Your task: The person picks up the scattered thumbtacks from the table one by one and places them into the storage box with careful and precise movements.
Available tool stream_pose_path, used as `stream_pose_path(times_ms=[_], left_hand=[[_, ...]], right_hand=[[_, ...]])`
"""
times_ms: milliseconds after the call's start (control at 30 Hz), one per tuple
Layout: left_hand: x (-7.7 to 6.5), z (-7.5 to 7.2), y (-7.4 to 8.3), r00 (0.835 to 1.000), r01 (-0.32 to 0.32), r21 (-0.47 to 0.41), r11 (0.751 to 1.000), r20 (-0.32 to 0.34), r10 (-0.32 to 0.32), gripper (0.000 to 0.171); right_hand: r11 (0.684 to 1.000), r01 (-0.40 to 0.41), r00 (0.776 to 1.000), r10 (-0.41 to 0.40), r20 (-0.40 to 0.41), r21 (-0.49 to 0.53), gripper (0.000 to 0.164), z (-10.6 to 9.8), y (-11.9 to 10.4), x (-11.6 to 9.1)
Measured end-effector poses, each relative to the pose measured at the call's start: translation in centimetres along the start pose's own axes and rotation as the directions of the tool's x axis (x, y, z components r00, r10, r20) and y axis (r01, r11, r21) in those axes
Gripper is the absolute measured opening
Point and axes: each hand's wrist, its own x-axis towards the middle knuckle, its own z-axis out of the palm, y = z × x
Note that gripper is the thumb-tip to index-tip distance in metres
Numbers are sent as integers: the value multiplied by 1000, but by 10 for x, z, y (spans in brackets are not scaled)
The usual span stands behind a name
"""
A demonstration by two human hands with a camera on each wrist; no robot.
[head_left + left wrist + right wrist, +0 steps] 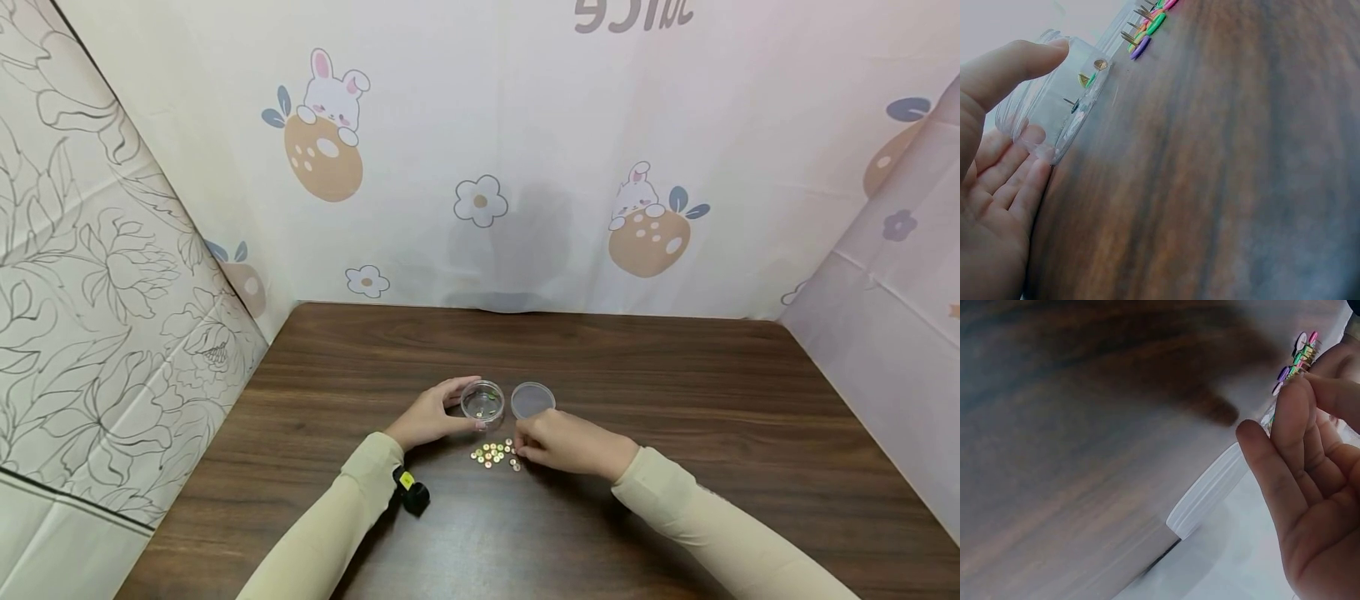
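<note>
My left hand (437, 414) grips a clear round plastic box (471, 406), thumb on the near side and fingers round the far side. A few thumbtacks (1086, 80) lie inside it, seen through its wall in the left wrist view. In front of the box, several loose thumbtacks (488, 454) lie pins up, with pink, green, purple and orange heads. At the right edge of this group is my right hand (558, 442), thumb and index fingertips together right at a tack. I cannot tell whether a tack is between them.
A clear round lid (533, 398) lies on the brown wooden table (675, 375), right of the box and just behind the right hand. A black device with a yellow label (408, 487) is by the left wrist. Patterned cloth walls stand behind and at both sides.
</note>
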Motion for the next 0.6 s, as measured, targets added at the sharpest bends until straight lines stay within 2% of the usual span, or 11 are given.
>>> stream_pose_path(times_ms=[167, 333, 600], left_hand=[[0, 0, 0, 1000, 1, -3, 1000, 6, -1, 72], [0, 0, 0, 1000, -1, 4, 1000, 3, 1, 72], [0, 0, -1, 1000, -3, -2, 1000, 8, 3, 72]], right_hand=[[999, -21, 998, 18, -55, -38, 12, -3, 0, 4], [998, -48, 993, 45, -110, -30, 7, -6, -1, 7], [996, -74, 975, 61, -211, -53, 3, -10, -2, 14]])
